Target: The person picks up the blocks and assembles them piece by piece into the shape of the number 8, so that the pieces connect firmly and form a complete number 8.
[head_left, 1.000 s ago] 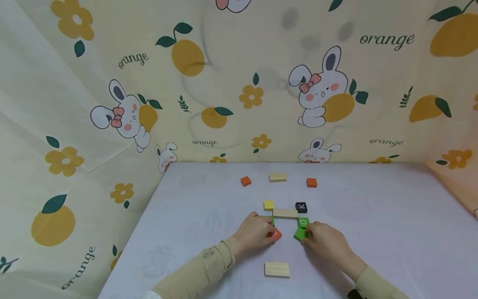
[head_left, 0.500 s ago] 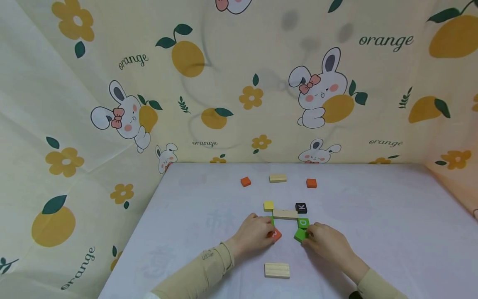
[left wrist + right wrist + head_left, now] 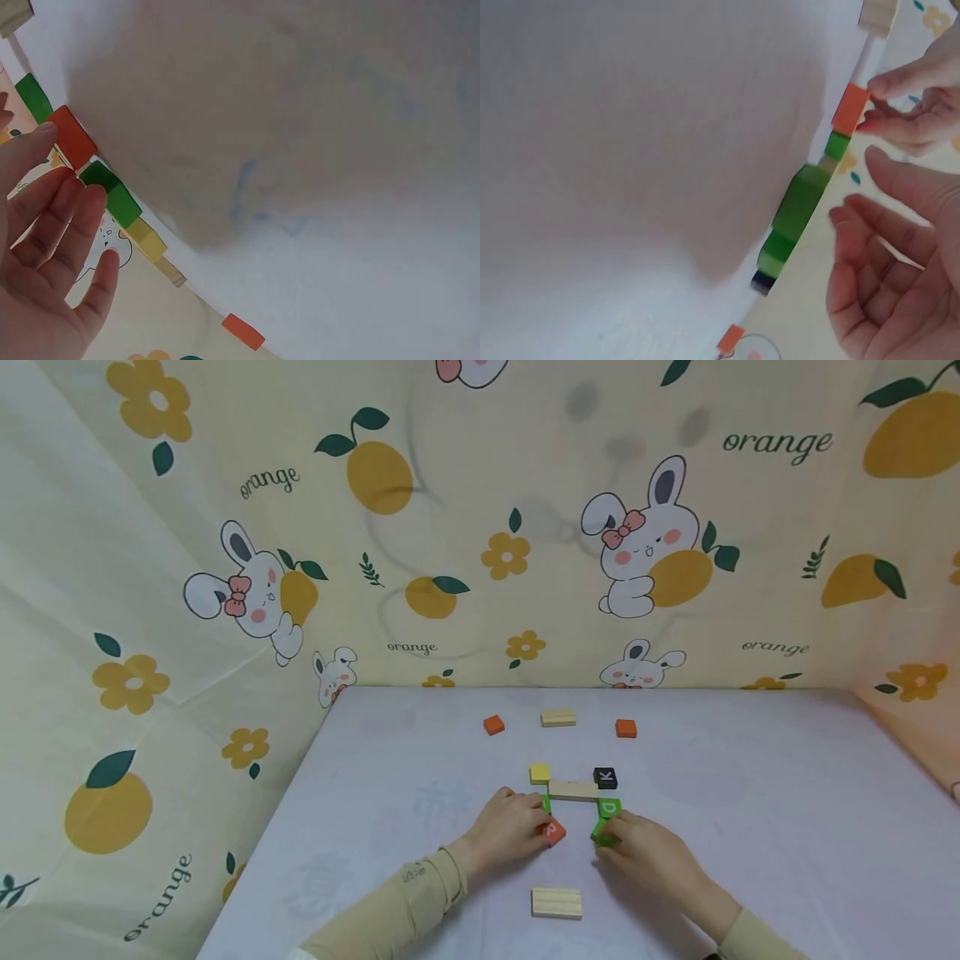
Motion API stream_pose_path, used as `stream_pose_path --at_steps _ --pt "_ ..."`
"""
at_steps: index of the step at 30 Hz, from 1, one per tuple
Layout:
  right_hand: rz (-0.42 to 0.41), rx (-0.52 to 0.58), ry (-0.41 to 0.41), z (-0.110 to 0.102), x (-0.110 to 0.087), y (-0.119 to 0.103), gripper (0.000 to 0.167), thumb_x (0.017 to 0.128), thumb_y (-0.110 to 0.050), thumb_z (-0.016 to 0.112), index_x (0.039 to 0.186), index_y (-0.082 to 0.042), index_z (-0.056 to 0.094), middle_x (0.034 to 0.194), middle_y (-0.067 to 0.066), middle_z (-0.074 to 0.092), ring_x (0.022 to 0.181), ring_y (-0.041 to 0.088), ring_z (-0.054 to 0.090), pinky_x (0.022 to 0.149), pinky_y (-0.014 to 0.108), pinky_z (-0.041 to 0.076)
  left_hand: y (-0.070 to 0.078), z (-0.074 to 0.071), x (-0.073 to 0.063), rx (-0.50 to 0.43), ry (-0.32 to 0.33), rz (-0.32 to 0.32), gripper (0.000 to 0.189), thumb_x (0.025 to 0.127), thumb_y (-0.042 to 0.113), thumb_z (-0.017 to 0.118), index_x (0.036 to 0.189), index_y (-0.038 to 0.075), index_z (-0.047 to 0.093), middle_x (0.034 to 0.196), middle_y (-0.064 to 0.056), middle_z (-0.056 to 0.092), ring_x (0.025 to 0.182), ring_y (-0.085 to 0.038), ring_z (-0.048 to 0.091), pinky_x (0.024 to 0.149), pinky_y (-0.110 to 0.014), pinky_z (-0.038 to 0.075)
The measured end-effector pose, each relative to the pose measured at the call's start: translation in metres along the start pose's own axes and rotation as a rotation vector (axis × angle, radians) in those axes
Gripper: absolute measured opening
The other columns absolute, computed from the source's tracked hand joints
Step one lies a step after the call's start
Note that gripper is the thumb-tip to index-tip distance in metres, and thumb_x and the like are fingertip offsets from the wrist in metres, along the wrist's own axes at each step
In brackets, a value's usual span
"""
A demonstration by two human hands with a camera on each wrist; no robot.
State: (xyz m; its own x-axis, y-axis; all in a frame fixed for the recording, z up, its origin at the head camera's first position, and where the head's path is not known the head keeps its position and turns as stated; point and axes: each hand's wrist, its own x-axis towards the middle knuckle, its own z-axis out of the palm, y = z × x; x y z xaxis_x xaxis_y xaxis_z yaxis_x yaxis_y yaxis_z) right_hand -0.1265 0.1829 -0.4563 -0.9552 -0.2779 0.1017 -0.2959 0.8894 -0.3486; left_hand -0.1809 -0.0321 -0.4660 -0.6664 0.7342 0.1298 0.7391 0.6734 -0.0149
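Note:
In the head view, my left hand (image 3: 504, 825) pinches an orange-red letter block (image 3: 553, 832) marked R, thumb and index finger at its edges. Behind that block, partly hidden by the fingers, sits a green block (image 3: 547, 802). My right hand (image 3: 648, 852) is around a tilted green block (image 3: 602, 832), covering part of it. The right wrist view shows its thumb and fingers spread apart, with the green block (image 3: 799, 199) outside them. A green D block (image 3: 609, 808) touches the tilted one from behind. A wooden plank (image 3: 573, 791) lies between the two rows.
A yellow block (image 3: 539, 773) and a black K block (image 3: 605, 777) stand at the plank's far corners. Farther back are two orange blocks (image 3: 493, 725) and a short wooden piece (image 3: 558, 718). Grooved wooden pieces (image 3: 557, 903) lie near the front. A printed cloth (image 3: 465, 527) hangs behind the table.
My right hand has shifted slightly left and its thumb has come away toward the front, so it covers more of the tilted green block. The left hand stays on the orange-red block, its R now showing more.

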Motion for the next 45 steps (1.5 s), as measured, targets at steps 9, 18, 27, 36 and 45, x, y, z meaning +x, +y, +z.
stream_pose_path --at_steps 9,18,27,36,45 --pt "-0.215 0.144 -0.151 0.006 -0.007 -0.013 0.023 0.076 -0.033 0.073 0.091 -0.015 0.069 0.069 -0.015 0.046 0.062 -0.004 0.037 0.054 0.016 0.034 -0.001 -0.001 -0.002 0.063 -0.009 0.033 0.017 0.085 0.035 0.064 0.098 0.027 0.072 0.083 0.011 0.059 0.069 -0.002 0.051 0.069 -0.023 0.037" --pt "-0.3 0.182 -0.26 0.01 -0.01 -0.017 0.026 0.076 -0.041 0.071 0.091 -0.019 0.068 0.068 -0.017 0.045 0.062 -0.005 0.037 0.055 0.016 0.032 -0.001 0.0 0.0 0.008 -0.044 0.012 0.017 0.086 0.021 0.063 0.099 0.027 0.072 0.079 0.011 0.06 0.066 -0.003 0.051 0.066 -0.022 0.034" --pt "-0.322 0.161 -0.263 0.014 -0.012 -0.016 0.017 0.077 -0.033 0.073 0.086 -0.019 0.068 0.069 -0.018 0.045 0.061 -0.006 0.036 0.055 0.015 0.033 0.0 0.002 0.003 -0.012 -0.064 0.003 0.015 0.084 0.017 0.063 0.09 0.026 0.073 0.075 0.011 0.061 0.064 -0.003 0.05 0.063 -0.022 0.033" --pt "-0.286 0.076 -0.214 0.011 -0.009 -0.012 0.015 0.076 -0.025 0.073 0.086 -0.014 0.071 0.069 -0.018 0.051 0.061 -0.005 0.038 0.055 0.017 0.036 -0.003 0.003 0.005 -0.013 -0.086 -0.007 0.02 0.084 0.017 0.063 0.097 0.028 0.074 0.075 0.011 0.061 0.063 -0.003 0.046 0.064 -0.022 0.033" --pt "-0.268 0.013 -0.153 0.007 -0.006 -0.006 0.013 0.075 -0.021 0.074 0.085 -0.014 0.072 0.072 -0.014 0.06 0.062 -0.005 0.043 0.056 0.019 0.04 -0.003 0.002 0.006 0.02 -0.082 0.007 0.02 0.086 0.018 0.062 0.097 0.03 0.074 0.069 0.01 0.059 0.059 -0.003 0.043 0.061 -0.023 0.032"
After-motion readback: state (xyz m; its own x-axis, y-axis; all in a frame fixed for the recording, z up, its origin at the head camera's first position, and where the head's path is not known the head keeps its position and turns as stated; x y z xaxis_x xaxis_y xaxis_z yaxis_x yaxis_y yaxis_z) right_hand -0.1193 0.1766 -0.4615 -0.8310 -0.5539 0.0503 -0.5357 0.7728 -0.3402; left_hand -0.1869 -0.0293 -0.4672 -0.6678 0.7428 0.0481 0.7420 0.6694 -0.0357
